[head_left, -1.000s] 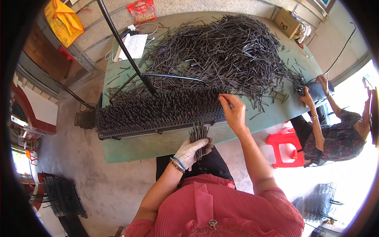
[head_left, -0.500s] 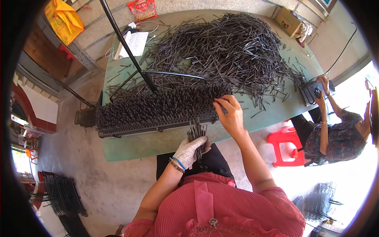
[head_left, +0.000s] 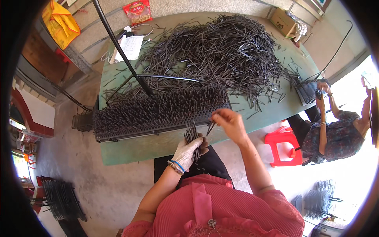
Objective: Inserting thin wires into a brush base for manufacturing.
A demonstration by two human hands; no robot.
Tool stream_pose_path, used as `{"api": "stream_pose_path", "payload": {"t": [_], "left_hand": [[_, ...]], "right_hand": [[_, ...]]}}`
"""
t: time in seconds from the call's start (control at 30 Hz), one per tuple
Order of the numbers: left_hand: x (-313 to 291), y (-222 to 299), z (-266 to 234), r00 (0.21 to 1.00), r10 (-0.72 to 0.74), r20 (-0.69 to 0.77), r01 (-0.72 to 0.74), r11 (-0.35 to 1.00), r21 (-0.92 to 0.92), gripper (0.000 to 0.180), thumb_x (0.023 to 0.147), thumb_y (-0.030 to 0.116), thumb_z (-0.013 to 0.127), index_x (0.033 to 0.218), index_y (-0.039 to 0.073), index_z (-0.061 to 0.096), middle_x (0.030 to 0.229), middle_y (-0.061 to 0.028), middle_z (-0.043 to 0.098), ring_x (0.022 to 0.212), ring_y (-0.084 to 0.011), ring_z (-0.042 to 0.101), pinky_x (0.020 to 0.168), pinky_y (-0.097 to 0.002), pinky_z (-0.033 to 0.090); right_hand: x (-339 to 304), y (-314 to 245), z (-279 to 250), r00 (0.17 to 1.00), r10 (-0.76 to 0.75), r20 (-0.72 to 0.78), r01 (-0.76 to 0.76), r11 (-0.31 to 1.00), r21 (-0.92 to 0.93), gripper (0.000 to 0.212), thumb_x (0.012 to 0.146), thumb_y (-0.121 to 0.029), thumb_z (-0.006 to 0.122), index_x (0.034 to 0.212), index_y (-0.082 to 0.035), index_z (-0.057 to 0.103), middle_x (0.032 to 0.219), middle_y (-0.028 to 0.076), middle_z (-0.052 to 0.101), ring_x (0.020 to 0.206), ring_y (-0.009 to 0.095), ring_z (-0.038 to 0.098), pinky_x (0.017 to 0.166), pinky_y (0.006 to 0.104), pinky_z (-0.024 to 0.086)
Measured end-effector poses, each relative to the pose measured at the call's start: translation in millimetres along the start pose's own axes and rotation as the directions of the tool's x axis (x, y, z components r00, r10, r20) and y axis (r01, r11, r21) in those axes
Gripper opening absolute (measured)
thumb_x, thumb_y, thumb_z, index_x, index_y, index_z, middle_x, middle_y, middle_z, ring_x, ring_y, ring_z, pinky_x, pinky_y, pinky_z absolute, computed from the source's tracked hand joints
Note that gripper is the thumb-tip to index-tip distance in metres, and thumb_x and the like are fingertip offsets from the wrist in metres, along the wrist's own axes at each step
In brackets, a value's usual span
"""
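My left hand [head_left: 185, 154], in a pale glove with darkened fingertips, is closed around a bundle of thin dark strips [head_left: 192, 135] in front of my lap. Just right of the bundle, my bare right hand [head_left: 232, 123] pinches a dark strip [head_left: 210, 128] that points downward; whether it is one or two is hard to make out. Beyond both hands lies a long black perforated rack [head_left: 167, 130] along the table's near edge. Many dark strips [head_left: 158, 108] stand upright in its holes, densely packed. Black bars [head_left: 136, 73] rise from the rack's far side.
A big heap of loose strips [head_left: 233, 51] covers the middle of the green table [head_left: 126, 152]. Paper [head_left: 130, 47], a red packet [head_left: 138, 12] and a carton [head_left: 283, 23] lie at the back. At right, another person [head_left: 331, 134] works over a similar rack beside a red stool [head_left: 284, 146].
My right hand has moved from the rack's right end back toward me, and a dark strip now shows in its fingers. The left hand still holds the bundle, nearly in place.
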State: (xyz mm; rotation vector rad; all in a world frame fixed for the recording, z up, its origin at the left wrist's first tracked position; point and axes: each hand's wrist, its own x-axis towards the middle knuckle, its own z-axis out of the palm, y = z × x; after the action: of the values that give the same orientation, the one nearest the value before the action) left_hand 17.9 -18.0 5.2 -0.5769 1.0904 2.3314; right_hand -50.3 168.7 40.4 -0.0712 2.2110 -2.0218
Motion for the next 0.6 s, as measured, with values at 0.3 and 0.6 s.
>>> {"api": "stream_pose_path", "payload": {"t": [0.3,0.6], "left_hand": [[6,-1,0,0.998,-0.030,0.053,0.026,0.998,0.065,0.029,0.090,0.011,0.063,0.117,0.003,0.055,0.100,-0.0106,0.066,0.086,-0.0199,0.066,0.073,-0.0326,0.058],[5,-2,-5,0.999,-0.013,0.044,0.007,0.993,0.119,0.024,0.089,0.011,0.064,0.111,0.001,0.059,0.095,-0.0098,0.066,0.081,-0.0186,0.066,0.069,-0.0304,0.058]], "right_hand": [[51,2,-18,0.927,-0.354,-0.127,0.294,0.892,-0.342,0.017,0.089,-0.009,0.064,0.103,0.001,0.066,0.090,0.006,0.071,0.083,0.010,0.065,0.077,0.0240,0.049],[55,16,-17,0.894,-0.434,-0.110,0.383,0.869,-0.313,0.017,0.087,-0.009,0.067,0.102,-0.002,0.067,0.088,0.007,0.069,0.076,0.014,0.063,0.068,0.0275,0.049]]}}
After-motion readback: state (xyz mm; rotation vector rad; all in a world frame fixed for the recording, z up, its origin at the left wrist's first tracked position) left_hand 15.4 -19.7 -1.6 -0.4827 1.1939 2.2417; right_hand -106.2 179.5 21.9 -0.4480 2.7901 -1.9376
